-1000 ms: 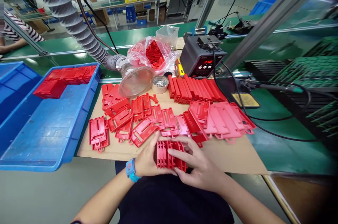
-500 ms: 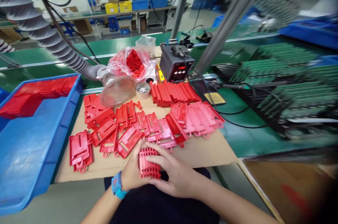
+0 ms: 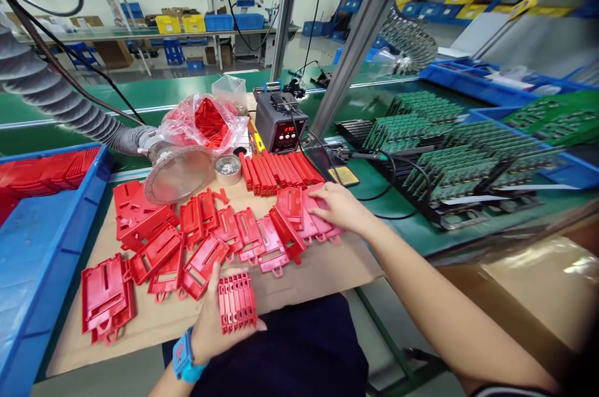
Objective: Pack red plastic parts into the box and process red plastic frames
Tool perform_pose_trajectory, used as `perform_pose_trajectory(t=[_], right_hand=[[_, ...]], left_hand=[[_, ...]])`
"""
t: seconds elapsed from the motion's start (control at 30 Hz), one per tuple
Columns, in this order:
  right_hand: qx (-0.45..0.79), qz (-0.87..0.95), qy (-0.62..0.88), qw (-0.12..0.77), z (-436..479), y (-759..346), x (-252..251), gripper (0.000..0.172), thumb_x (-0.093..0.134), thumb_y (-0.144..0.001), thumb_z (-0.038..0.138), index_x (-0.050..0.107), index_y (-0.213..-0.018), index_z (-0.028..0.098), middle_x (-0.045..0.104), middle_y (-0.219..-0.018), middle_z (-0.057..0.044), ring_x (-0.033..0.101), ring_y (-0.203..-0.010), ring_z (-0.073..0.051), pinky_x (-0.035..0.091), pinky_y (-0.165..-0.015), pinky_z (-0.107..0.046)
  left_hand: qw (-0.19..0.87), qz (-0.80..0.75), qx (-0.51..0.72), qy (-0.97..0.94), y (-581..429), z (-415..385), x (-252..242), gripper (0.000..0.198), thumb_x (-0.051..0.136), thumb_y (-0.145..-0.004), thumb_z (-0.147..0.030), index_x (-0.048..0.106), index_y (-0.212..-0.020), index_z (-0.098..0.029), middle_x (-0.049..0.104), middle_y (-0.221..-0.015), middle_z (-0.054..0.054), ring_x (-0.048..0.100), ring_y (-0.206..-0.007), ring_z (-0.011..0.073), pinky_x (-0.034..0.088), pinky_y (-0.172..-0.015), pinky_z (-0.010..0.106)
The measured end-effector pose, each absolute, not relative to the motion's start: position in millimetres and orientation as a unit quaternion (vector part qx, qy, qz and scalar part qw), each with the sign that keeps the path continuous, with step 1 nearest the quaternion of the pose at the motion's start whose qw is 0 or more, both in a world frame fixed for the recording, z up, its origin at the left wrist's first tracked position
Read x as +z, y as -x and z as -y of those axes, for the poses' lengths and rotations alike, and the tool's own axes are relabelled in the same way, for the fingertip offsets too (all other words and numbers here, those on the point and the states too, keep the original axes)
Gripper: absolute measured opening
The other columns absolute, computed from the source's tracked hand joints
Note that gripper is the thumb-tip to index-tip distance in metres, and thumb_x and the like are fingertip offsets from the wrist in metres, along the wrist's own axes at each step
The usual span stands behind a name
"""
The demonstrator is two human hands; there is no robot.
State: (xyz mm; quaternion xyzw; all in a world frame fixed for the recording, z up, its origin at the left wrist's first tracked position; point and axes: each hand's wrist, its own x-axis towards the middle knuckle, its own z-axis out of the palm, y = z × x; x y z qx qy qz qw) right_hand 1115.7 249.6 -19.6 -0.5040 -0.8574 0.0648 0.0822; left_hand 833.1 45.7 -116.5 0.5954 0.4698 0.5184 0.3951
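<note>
My left hand point(image 3: 213, 316), with a blue watch on its wrist, grips a small stack of red plastic housings point(image 3: 237, 303), edges facing up, over my lap. Their ribbed, slotted sides show. Stretched out to the right, my right hand point(image 3: 339, 206) touches the overlapping pinkish-red plastic panels point(image 3: 311, 225), its fingers apart. The fingertips partly hide those panels. Between the hands and farther left lie more red slotted panels with small loops point(image 3: 250, 235), some overlapping. Behind them stands a row of narrow red plastic pieces point(image 3: 281, 172).
A blue bin point(image 3: 47, 259) with red parts stands left. A fume extractor hood point(image 3: 180, 172) hangs over the cardboard point(image 3: 299, 278). Behind are a round tin point(image 3: 228, 169), a bag of red pieces point(image 3: 206, 122) and a soldering station point(image 3: 281, 122). Racked green circuit boards point(image 3: 458, 160) stand right.
My right hand has left the stack and reached out to the panels on the right. My left hand keeps the stack. The view has turned to the right.
</note>
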Motion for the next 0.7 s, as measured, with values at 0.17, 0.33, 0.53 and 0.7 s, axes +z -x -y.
perform_pose_trajectory(t=[0.17, 0.33, 0.53, 0.7], right_hand=[[0.040, 0.891, 0.452, 0.026, -243.4, -1104.0, -21.0, 0.060, 0.068, -0.067, 0.046, 0.058, -0.116, 0.013, 0.054, -0.101, -0.014, 0.048, -0.093, -0.028, 0.038, -0.085, -0.041], [0.024, 0.913, 0.406, -0.011, -244.9, -1093.1, -13.2, 0.049, 0.068, -0.063, 0.049, 0.065, -0.100, 0.017, 0.054, -0.107, -0.014, 0.045, -0.093, -0.029, 0.036, -0.081, -0.042], [0.027, 0.933, 0.351, -0.068, -250.7, -1080.7, -10.1, 0.063, 0.068, -0.059, 0.056, 0.061, -0.105, 0.014, 0.056, -0.110, -0.014, 0.046, -0.096, -0.031, 0.035, -0.084, -0.043], [0.031, 0.932, 0.360, -0.032, -249.6, -1075.9, -11.0, 0.066, 0.077, -0.049, 0.050, 0.062, -0.099, 0.008, 0.053, -0.105, -0.019, 0.044, -0.101, -0.035, 0.034, -0.090, -0.047]], left_hand=[[0.385, -0.451, 0.529, -0.608, -835.4, -48.8, -112.0, 0.114, 0.079, -0.060, -0.033, -0.002, -0.141, -0.037, 0.057, -0.116, 0.008, 0.052, -0.112, 0.0303, 0.032, -0.097, 0.062], [0.357, -0.421, 0.526, -0.647, -838.0, -50.0, -110.4, 0.111, 0.076, -0.062, -0.036, -0.002, -0.141, -0.038, 0.056, -0.115, 0.009, 0.052, -0.111, 0.0313, 0.039, -0.093, 0.060], [0.362, -0.431, 0.519, -0.643, -837.5, -48.7, -109.5, 0.114, 0.077, -0.062, -0.035, -0.006, -0.141, -0.036, 0.055, -0.117, 0.010, 0.055, -0.107, 0.0300, 0.044, -0.090, 0.055], [0.344, -0.419, 0.520, -0.661, -836.6, -50.5, -106.1, 0.109, 0.076, -0.063, -0.035, -0.001, -0.141, -0.037, 0.055, -0.117, 0.009, 0.054, -0.109, 0.0306, 0.044, -0.089, 0.055]])
